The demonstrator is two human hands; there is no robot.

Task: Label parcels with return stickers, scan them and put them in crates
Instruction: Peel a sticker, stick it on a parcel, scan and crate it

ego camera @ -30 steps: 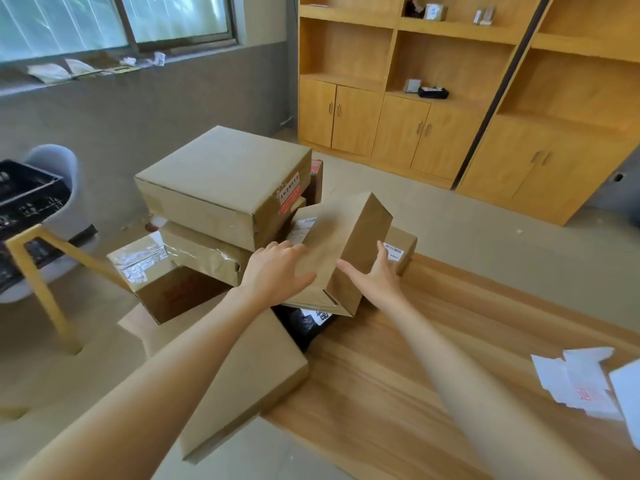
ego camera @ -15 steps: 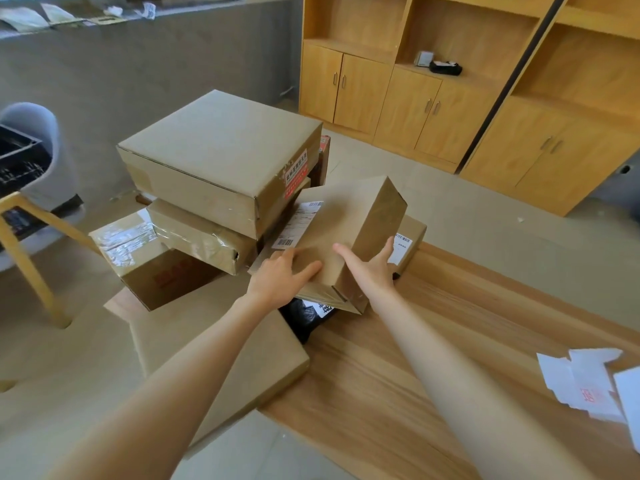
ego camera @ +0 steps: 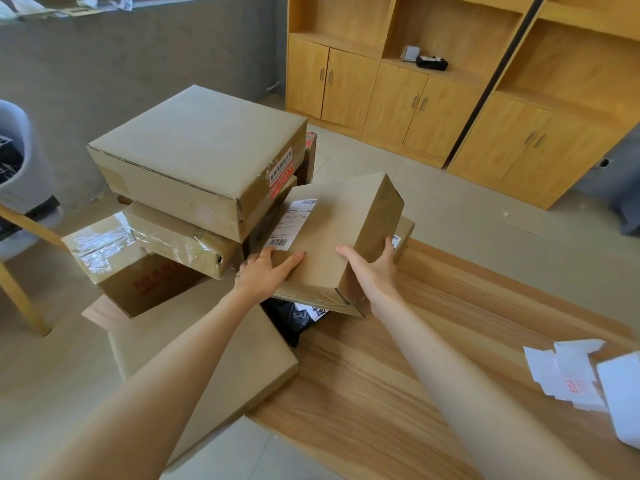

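At frame centre I grasp a smooth cardboard parcel [ego camera: 332,244]: my left hand [ego camera: 265,273] lies flat on top, fingers straight. My right hand [ego camera: 372,271] clasps its side, thumb on top.

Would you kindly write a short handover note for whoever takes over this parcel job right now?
Left hand: flat on top of the tilted brown cardboard parcel, fingers straight.
Right hand: grips the parcel's right side.
The parcel, with white shipping label, leans on the stack of brown cardboard boxes.
White return stickers lie at the right on the wooden table.
Done: parcel picked.
Left: sticker, scan, crate.
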